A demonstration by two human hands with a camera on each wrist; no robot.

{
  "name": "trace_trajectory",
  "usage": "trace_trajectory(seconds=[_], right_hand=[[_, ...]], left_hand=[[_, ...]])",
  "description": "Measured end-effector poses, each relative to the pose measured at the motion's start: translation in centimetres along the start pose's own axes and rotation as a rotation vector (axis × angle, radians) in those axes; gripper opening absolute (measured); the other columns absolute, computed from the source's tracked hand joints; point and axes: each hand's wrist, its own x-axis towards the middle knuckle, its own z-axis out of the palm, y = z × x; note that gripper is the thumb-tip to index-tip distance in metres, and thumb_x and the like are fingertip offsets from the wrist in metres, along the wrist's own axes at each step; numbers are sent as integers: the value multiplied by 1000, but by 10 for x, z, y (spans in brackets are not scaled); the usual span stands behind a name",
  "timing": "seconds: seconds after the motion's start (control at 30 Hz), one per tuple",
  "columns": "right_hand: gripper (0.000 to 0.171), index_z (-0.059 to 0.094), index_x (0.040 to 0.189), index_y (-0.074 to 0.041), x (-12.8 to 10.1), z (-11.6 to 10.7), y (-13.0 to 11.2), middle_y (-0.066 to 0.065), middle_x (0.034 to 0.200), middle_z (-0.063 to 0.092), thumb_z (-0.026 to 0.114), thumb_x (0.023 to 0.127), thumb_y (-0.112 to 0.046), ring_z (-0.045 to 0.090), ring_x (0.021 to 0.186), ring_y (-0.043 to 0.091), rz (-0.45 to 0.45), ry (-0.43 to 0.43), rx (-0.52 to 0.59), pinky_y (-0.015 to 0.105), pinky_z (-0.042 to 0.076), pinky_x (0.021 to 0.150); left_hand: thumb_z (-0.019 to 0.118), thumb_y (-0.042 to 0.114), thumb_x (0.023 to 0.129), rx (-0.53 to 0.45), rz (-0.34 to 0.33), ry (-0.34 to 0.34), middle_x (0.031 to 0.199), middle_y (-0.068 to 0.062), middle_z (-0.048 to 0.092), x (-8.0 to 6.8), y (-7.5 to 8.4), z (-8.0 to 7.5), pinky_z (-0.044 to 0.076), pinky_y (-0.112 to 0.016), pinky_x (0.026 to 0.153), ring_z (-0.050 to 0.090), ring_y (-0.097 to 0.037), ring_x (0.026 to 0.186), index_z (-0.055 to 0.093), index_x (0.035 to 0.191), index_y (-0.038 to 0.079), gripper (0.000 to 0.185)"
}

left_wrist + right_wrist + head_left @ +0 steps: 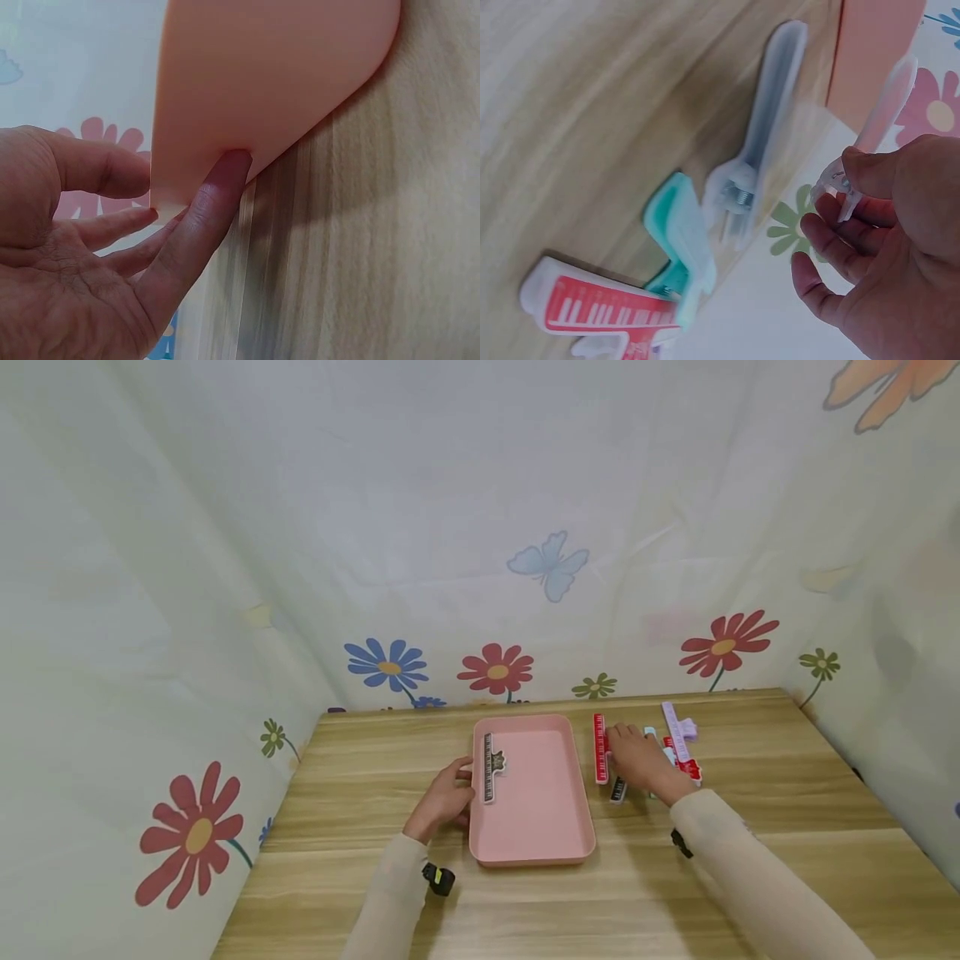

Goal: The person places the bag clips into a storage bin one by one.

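Note:
My left hand [447, 793] is at the left side of a pink tray [532, 853]. In the left wrist view its fingers [217, 195] are fairly straight and touch the tray's outer wall and rim. A black bag clip [488, 768] with a white edge lies inside the tray along its left wall. To the right of the tray, my right hand [645, 756] pinches a red bag clip [601, 749] by its handle. The right wrist view shows that clip [885, 109] edge-on between thumb and fingers, raised off the table.
Under and beside my right hand lie a black clip [618, 790], a teal clip [682, 232], another red clip [600, 300] and a purple clip [674, 731]. The wooden table [360, 785] meets a flower-printed cloth [420, 568] at its back and sides.

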Motion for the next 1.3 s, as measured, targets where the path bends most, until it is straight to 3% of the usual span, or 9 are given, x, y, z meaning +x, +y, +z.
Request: trace_trajectory(seconds=[0.27, 0.77, 0.93, 1.3], right_hand=[[45, 46, 137, 6, 0, -12, -6, 26, 137, 51, 53, 100, -19, 46, 129, 43, -9, 13, 39, 66, 42, 100], [45, 48, 135, 6, 2, -33, -36, 23, 131, 55, 57, 98, -18, 50, 126, 40, -105, 123, 34, 58, 46, 101], [48, 47, 137, 6, 3, -40, -48, 21, 134, 54, 57, 99, -20, 48, 128, 38, -122, 113, 29, 54, 44, 106], [47, 48, 136, 5, 11, -45, -72, 19, 131, 56, 58, 98, -20, 50, 124, 35, -146, 115, 70, 53, 45, 106]], left_hand=[[51, 1, 88, 9, 0, 6, 140, -25, 48, 0, -1, 0, 58, -39, 52, 66, -23, 71, 34, 151, 11, 66], [52, 1, 88, 17, -1, 4, 140, -24, 48, -1, -1, 0, 59, -39, 52, 66, -25, 77, 34, 152, 11, 67], [52, 1, 88, 12, 1, -1, 139, -24, 48, 0, -2, 1, 59, -39, 52, 66, -25, 79, 34, 152, 11, 67], [52, 1, 86, 16, 8, 5, 137, -24, 50, -1, -1, -1, 58, -38, 52, 65, -25, 86, 35, 151, 11, 68]])
